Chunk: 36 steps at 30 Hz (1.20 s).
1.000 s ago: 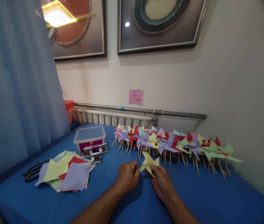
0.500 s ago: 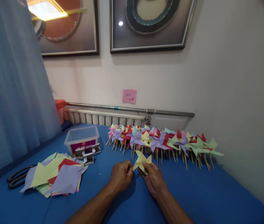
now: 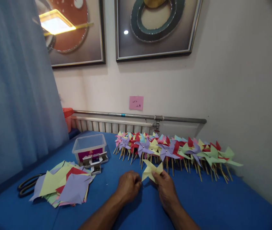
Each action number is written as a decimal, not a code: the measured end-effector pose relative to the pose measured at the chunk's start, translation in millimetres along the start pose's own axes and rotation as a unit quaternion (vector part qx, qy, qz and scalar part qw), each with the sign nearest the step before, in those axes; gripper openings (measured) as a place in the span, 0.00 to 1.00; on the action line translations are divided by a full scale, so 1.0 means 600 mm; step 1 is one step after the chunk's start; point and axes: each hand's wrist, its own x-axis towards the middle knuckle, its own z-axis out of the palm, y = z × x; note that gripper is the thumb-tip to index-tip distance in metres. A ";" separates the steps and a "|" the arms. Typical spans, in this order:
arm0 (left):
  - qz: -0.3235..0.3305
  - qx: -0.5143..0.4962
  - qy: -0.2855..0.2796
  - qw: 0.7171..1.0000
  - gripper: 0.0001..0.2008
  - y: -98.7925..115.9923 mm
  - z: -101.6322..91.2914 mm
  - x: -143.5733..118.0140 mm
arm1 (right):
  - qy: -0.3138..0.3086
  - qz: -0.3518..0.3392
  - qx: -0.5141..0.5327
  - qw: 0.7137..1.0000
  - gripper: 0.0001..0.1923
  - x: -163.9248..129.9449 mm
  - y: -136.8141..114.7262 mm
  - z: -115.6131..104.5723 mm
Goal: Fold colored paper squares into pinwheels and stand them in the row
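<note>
My right hand [image 3: 168, 190] grips a pale yellow paper pinwheel [image 3: 148, 171], thumb on its front near the centre. No stick shows on this pinwheel. Just left of it, my left hand [image 3: 129, 185] is closed, fingertips curled together by the pinwheel's left edge; whatever they pinch, if anything, is hidden. Behind both hands stands a long cluster of finished pinwheels [image 3: 167, 150] on thin wooden sticks, in purple, red, yellow, green, pink and blue. To the left lies a loose pile of coloured paper squares [image 3: 75, 188], several with cut corners.
Black-handled scissors [image 3: 28, 185] lie partly under the paper pile. A clear plastic tub [image 3: 89, 142] stands behind it, with small open boxes [image 3: 96, 167] of tiny metal pieces in front. Blue cloth [image 3: 116, 218] covers the table. A blue curtain [image 3: 18, 86] hangs at left; a radiator [image 3: 112, 126] runs behind.
The view has tilted up slightly, so everything sits lower and further right. My right hand has drawn the yellow pinwheel slightly right, away from my left hand, which stays closed.
</note>
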 end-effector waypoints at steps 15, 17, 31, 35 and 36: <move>-0.138 -0.297 0.143 0.934 0.06 -0.026 -0.014 0.034 | -0.051 -0.038 -0.192 0.979 0.21 -0.019 -0.008 0.008; -0.146 -0.347 0.122 0.918 0.06 -0.021 -0.003 0.033 | -0.099 -0.072 -0.265 0.956 0.16 -0.033 -0.004 0.015; -0.074 -0.356 0.078 0.928 0.13 -0.001 0.019 0.015 | -0.100 -0.140 -0.405 0.898 0.08 -0.071 0.003 0.033; -0.060 -0.333 0.068 0.939 0.12 -0.005 0.017 0.013 | -0.070 -0.145 -0.424 0.891 0.09 -0.058 -0.008 0.022; -0.059 -0.311 0.063 0.947 0.12 -0.007 0.015 0.012 | -0.056 -0.150 -0.431 0.888 0.09 -0.050 -0.018 0.011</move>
